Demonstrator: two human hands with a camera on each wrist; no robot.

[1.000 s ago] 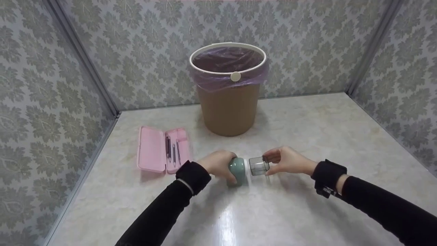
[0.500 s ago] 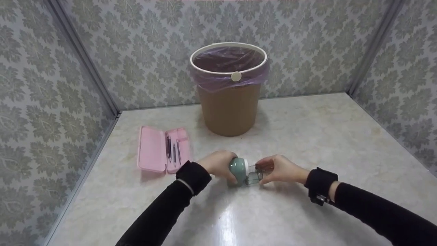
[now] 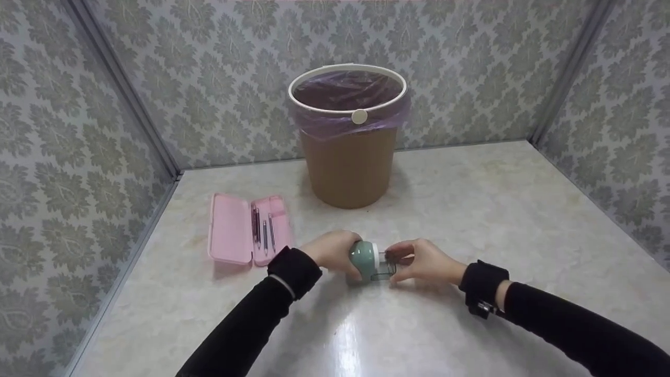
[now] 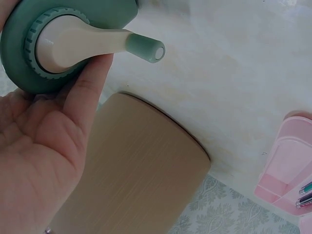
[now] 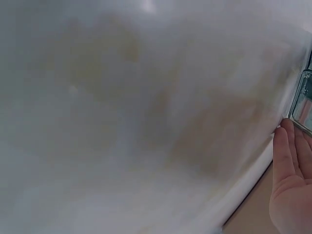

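My left hand (image 3: 333, 252) grips a green crank pencil sharpener (image 3: 362, 257), which lies on its side on or close over the table. In the left wrist view, its cream crank arm (image 4: 100, 41) with a green knob (image 4: 145, 48) points right. The white-rimmed end faces my right hand (image 3: 426, 263), whose thumb and fingers pinch a clear shavings box (image 3: 384, 269) by its outer end. The box's inner end overlaps the white rim in the head view. In the right wrist view only part of the clear box (image 5: 303, 105) shows, at the fingertips.
An open pink pencil case (image 3: 230, 230) with several pencils lies left of my left hand. A brown bin (image 3: 350, 167) with a purple liner stands behind the hands. Patterned walls (image 3: 235, 78) enclose the table (image 3: 471, 199) at the back and sides.
My right hand has moved left and slightly down with the clear box, bringing it from beside the sharpener up against its white rim. My left hand keeps its grip on the sharpener.
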